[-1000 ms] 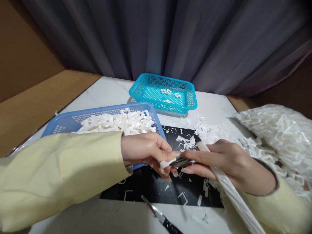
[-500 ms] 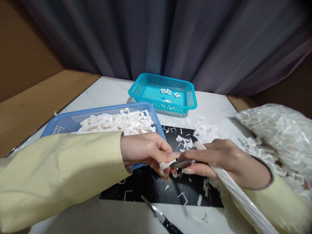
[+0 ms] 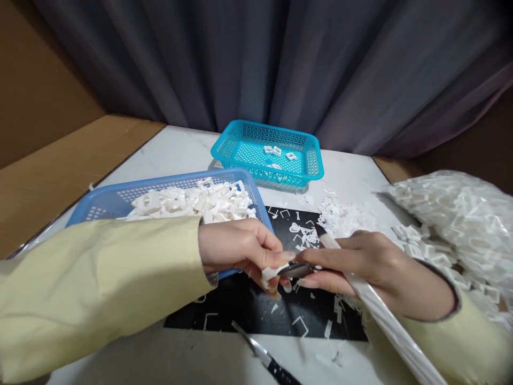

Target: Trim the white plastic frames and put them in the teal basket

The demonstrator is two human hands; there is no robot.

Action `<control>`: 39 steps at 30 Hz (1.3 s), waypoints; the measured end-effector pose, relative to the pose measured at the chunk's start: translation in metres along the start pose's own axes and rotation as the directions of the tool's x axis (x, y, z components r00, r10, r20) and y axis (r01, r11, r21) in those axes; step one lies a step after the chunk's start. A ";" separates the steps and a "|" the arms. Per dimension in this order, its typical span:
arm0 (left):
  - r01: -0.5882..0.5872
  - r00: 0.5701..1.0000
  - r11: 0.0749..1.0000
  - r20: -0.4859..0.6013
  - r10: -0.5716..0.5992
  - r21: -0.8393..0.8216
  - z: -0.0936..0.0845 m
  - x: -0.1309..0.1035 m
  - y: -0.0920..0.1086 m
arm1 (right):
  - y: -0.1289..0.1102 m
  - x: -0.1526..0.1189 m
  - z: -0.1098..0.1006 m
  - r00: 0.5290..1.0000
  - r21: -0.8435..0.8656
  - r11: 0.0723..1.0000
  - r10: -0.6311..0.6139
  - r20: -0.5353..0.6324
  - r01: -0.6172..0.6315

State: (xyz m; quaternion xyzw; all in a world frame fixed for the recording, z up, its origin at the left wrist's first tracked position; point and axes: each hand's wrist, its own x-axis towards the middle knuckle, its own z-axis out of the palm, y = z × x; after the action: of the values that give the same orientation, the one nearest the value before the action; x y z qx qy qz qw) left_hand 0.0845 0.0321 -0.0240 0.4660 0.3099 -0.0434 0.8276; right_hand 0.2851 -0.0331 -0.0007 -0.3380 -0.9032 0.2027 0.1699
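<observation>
My left hand (image 3: 250, 248) is closed in a pinch on a small white plastic piece (image 3: 269, 276), partly hidden by the fingers. Against that piece lies the dark metal blade (image 3: 295, 269) of a tool. My right hand (image 3: 372, 267) is closed, thumb and fingers gripping the blade's near end. A long white-wrapped rod (image 3: 395, 326) with a dark tip slants between the right fingers and runs down to the lower edge. Whether rod and blade are one tool is hidden by the hand. Below both hands is a black mat (image 3: 256, 315) strewn with white scraps.
A blue basket (image 3: 256, 198) heaped with white pieces stands at left. A turquoise basket (image 3: 268, 175) behind holds several white frames. At right are a clear bag (image 3: 460, 214) of white pieces and a scrap pile (image 3: 347, 214). A black-handled knife (image 3: 266, 359) lies in front.
My right wrist has shifted slightly down and right, and the lower end of the white-wrapped rod has swung a little left. My left hand keeps its pinch on the white piece, almost still.
</observation>
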 end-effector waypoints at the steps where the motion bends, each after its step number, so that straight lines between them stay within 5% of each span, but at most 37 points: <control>1: 0.000 1.000 1.000 0.002 0.000 0.002 0.000 0.000 0.000 | 0.000 0.000 0.000 1.000 -0.008 1.000 -0.001 0.003 0.002; 17: -0.009 1.000 1.000 0.029 0.010 -0.025 -0.002 0.001 0.000 | -0.005 0.000 0.001 1.000 -0.141 0.990 -0.019 0.003 0.019; 39: 0.030 0.999 0.997 0.023 -0.028 -0.070 -0.003 0.002 -0.002 | 0.002 -0.001 0.000 0.999 -0.080 0.997 -0.017 -0.031 0.015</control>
State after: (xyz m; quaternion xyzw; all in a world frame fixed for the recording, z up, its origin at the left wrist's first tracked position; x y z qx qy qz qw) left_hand 0.0841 0.0340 -0.0272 0.4315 0.3089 -0.0495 0.8461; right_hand 0.2872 -0.0327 -0.0015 -0.3405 -0.9104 0.1600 0.1722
